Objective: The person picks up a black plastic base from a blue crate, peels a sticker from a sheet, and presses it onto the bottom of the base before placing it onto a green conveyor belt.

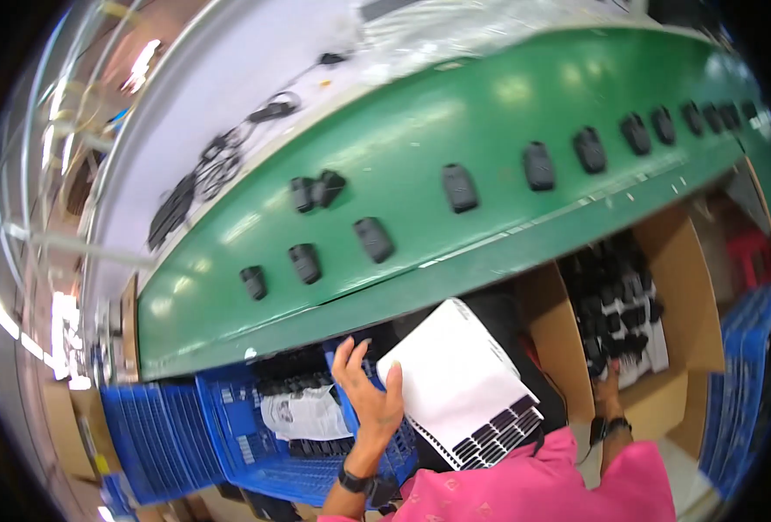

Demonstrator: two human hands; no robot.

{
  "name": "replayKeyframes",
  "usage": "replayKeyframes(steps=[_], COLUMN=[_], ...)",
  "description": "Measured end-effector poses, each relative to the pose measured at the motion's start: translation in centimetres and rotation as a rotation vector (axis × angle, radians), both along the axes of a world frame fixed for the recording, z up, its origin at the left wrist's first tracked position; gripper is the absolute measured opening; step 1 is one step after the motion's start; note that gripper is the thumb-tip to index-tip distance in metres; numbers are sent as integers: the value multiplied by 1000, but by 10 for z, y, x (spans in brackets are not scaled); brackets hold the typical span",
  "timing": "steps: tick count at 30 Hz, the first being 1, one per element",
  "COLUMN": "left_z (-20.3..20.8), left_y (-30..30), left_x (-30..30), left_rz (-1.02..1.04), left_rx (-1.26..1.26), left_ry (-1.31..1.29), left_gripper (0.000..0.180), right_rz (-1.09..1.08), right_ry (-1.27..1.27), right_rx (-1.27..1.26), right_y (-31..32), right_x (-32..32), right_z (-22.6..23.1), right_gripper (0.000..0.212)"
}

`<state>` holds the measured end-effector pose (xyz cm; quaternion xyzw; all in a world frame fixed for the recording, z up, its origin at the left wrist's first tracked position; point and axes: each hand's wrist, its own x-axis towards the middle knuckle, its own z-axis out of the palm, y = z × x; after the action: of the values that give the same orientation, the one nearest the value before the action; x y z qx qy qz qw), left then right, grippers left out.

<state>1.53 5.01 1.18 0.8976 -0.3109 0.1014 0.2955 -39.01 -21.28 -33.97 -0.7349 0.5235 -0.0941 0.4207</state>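
My left hand (372, 396) is raised with its fingers apart, beside a stack of white sheets (455, 374) lying on my lap. Its thumb overlaps the sheets' left edge, and nothing shows in its grasp. Black-and-white label-like strips (498, 435) run along the lower part of the stack. On the right, my right hand (609, 391) reaches into an open cardboard box (685, 287), at the near end of rows of small black parts (616, 304) with white sheets among them. Its fingertips are small and partly hidden against the dark parts, so its grip is unclear.
Across the front stretches a green conveyor belt (420, 122) carrying several black handheld casings (459, 187). A blue crate (229, 426) with black parts and a white printed bag (307, 413) stands at left. Black cables (220, 165) lie on the white ledge beyond. Another blue crate (737, 374) is far right.
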Motion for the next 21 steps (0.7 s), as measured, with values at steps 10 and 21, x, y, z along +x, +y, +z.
replayKeyframes(steps=[10,21], left_z=[15,-11], left_y=[23,19], left_x=[213,233], left_rz=[499,217], left_rx=[-8,-73], left_ry=[-465,-135], left_gripper=[48,74], right_rz=[204,841], right_ry=[-577,-287], right_rx=[-491,-581], right_y=[4,44], right_x=[232,497], right_z=[348,423], right_gripper=[15,45])
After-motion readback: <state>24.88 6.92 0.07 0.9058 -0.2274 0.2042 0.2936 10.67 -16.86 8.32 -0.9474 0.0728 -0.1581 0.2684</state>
